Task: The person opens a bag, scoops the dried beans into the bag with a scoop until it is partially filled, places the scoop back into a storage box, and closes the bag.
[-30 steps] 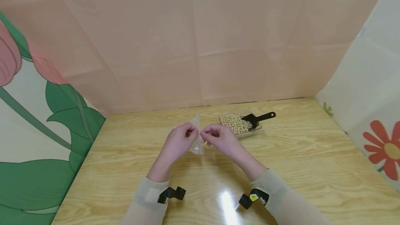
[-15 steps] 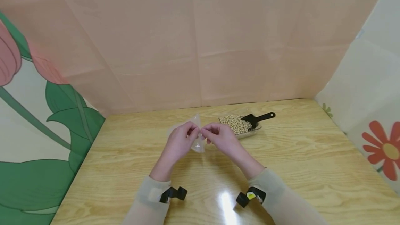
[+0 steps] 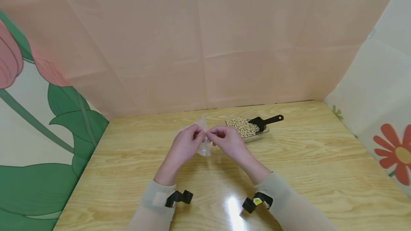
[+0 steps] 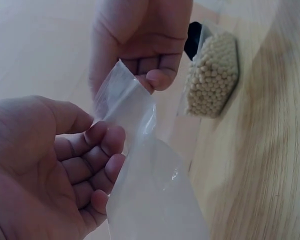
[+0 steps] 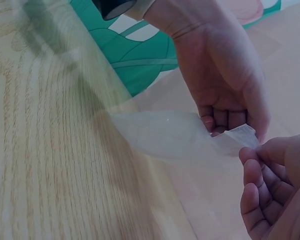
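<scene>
A clear plastic bag [image 4: 155, 195] hangs between the two hands above the table. My left hand [image 3: 187, 141] pinches the bag's upper edge between thumb and forefinger, its other fingers curled. Close beside it, fingertips nearly meeting, my right hand [image 3: 226, 140] pinches the same edge. In the right wrist view the bag [image 5: 160, 132] looks flat and slack, with a folded corner by the fingertips. Behind the right hand stands a clear container [image 3: 253, 138] full of pale round beans [image 3: 240, 126]. A black scoop [image 3: 273, 119] lies in the beans, handle pointing right.
The wooden table [image 3: 305, 159] meets a pink cloth backdrop [image 3: 205, 45] at its far edge. Panels with painted flowers stand left and right. Small black wrist cameras sit on both sleeves.
Both hands have barely moved; the fingertips have drawn slightly closer together at the bag's edge. The bag has shifted slightly right. The container and scoop have stayed put.
</scene>
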`<state>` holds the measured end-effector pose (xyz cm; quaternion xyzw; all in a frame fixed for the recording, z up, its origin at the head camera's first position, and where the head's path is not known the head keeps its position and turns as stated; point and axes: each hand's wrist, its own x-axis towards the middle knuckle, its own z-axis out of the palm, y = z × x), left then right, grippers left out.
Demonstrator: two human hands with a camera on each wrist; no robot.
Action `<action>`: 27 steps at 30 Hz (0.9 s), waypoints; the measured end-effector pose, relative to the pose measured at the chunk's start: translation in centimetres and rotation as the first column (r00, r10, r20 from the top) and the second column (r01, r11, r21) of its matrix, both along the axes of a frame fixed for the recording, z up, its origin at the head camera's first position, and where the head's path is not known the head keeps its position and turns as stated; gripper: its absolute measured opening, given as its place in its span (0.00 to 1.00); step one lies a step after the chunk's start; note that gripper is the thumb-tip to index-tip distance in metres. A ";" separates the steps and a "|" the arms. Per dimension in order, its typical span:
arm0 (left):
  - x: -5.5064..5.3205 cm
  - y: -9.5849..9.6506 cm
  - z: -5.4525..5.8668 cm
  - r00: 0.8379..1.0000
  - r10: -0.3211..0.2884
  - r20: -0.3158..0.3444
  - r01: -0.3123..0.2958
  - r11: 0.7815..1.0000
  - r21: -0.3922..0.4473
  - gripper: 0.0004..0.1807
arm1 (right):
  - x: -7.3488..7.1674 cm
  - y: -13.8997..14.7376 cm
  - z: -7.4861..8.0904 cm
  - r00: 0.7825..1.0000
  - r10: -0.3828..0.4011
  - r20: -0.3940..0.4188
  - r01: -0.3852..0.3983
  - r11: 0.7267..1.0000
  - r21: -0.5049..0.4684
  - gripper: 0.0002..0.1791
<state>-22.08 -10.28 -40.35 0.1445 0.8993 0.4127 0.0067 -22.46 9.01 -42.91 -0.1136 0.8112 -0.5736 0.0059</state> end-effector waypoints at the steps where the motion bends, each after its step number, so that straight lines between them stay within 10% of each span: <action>1: 0.0 0.0 0.0 1.000 0.001 -0.001 -0.001 1.000 -0.005 0.11 | 0.0 0.0 0.0 1.000 -0.001 -0.010 0.001 1.000 0.005 0.07; 27: 0.1 0.0 0.1 0.996 -0.046 -0.075 0.048 0.999 0.024 0.12 | 0.0 0.3 0.3 0.998 -0.013 0.067 0.015 0.999 -0.032 0.07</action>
